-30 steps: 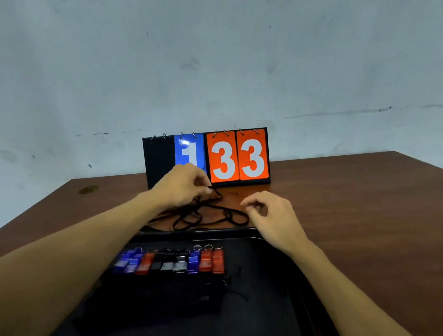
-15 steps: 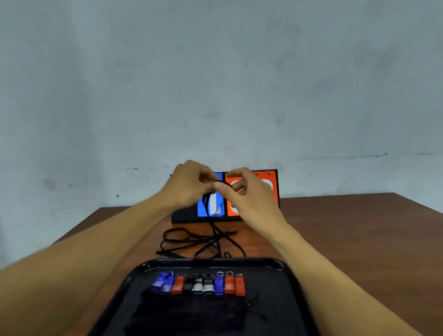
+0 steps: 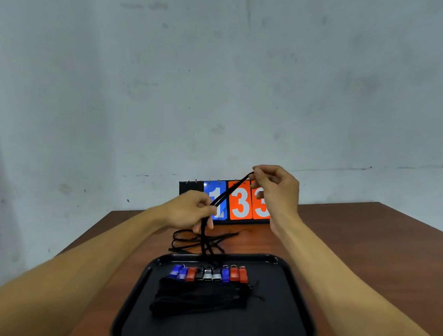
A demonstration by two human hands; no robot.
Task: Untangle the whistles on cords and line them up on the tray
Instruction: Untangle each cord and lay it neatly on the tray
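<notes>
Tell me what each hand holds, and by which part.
Both hold one thin black cord. The right hand pinches its raised looped end; the left hand takes its grip lower, partway along the doubled strand.

Tray (image 3: pixel 301 292): black plastic, glossy rim. Whistles (image 3: pixel 208 274): smooth plastic, slight sheen. Cords (image 3: pixel 201 297): black cloth, matt. Table (image 3: pixel 355 246): brown wood look, smooth, matt. Score cards (image 3: pixel 240 205): glossy, glare noted on blue. Wall (image 3: pixel 223 74): matt, blotched paint.

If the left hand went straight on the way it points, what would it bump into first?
Probably the scoreboard, near its blue card. The left hand, holding the cord, points towards it, though depth is hard to judge here.
</notes>
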